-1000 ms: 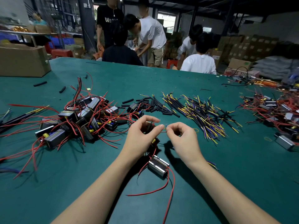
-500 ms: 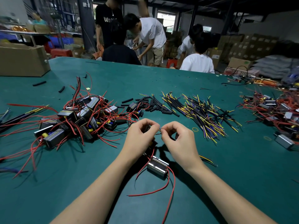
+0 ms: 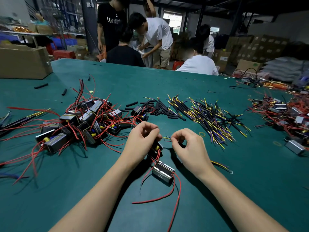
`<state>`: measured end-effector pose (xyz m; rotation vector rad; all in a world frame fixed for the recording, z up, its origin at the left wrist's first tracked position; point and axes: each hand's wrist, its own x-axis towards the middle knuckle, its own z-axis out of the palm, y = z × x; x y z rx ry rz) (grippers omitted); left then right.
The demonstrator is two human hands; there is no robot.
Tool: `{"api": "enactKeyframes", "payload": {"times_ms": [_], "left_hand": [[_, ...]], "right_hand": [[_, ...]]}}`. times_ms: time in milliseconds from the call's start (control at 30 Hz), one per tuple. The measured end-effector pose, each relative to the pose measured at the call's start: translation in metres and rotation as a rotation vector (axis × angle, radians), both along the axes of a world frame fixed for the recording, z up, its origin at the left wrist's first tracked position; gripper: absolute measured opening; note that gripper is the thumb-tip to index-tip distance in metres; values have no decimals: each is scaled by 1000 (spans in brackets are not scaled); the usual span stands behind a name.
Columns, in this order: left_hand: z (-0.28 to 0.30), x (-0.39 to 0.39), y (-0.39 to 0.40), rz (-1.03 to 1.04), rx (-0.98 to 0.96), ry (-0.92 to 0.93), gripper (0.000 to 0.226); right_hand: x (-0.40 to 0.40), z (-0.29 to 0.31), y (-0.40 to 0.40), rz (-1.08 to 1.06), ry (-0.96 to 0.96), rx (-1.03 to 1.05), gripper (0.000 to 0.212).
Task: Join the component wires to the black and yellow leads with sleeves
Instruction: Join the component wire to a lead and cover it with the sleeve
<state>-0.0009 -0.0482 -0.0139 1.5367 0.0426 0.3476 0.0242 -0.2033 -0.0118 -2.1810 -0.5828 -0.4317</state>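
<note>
pinching with both hands just above the green surface (image 3: 217, 190), the person works at the middle of the view. the left hand (image 3: 142, 144) has its grip curled tight, thumb and forefinger pressed together on a thin wire end, with a small black component (image 3: 156, 148) bearing a yellow part tucked beneath its fingers. the right hand (image 3: 187, 148) has its grip closed too, fingertips pinched on the stripped yellow and blue strands of a lead (image 3: 167, 138) that stick out toward the left hand. the two hands are near each other but apart, with the strand tips in the gap between them; whether the wire ends touch is too fine to tell.

below the hands, a metal-cased component (image 3: 163, 171) lies on the surface with red wires (image 3: 158, 197) curling from it toward the near edge. the far end of the lead (image 3: 220, 165) trails out from under the right wrist.

beyond the hands lies a loose pile of black and yellow leads (image 3: 210, 118), and just left of it a scatter of short black sleeves (image 3: 160, 109). to the left sits a tangled heap of components (image 3: 80, 124) with red wires, and a second heap (image 3: 287, 114) lies at the right edge. a cardboard box (image 3: 23, 62) stands at the far left corner, and several people (image 3: 155, 37) are gathered past the far edge.
</note>
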Motion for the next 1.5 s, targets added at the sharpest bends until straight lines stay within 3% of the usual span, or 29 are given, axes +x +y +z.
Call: {"api": "enactKeyframes", "payload": {"times_ms": [267, 467, 667, 1000, 1500], "left_hand": [[2, -2, 1, -32, 161, -43, 9], [1, -1, -2, 66, 308, -41, 8], [5, -5, -2, 20, 246, 42, 14], [8, -11, -1, -92, 258, 11, 20], [7, -12, -3, 44, 359, -77, 28]], "right_hand": [[0, -3, 1, 45, -52, -76, 6], [-3, -3, 3, 77, -76, -34, 8], [-3, -2, 6, 114, -63, 106, 9], [-4, 3, 5, 109, 39, 196, 10], [-8, 3, 10, 112, 52, 204, 11]]}}
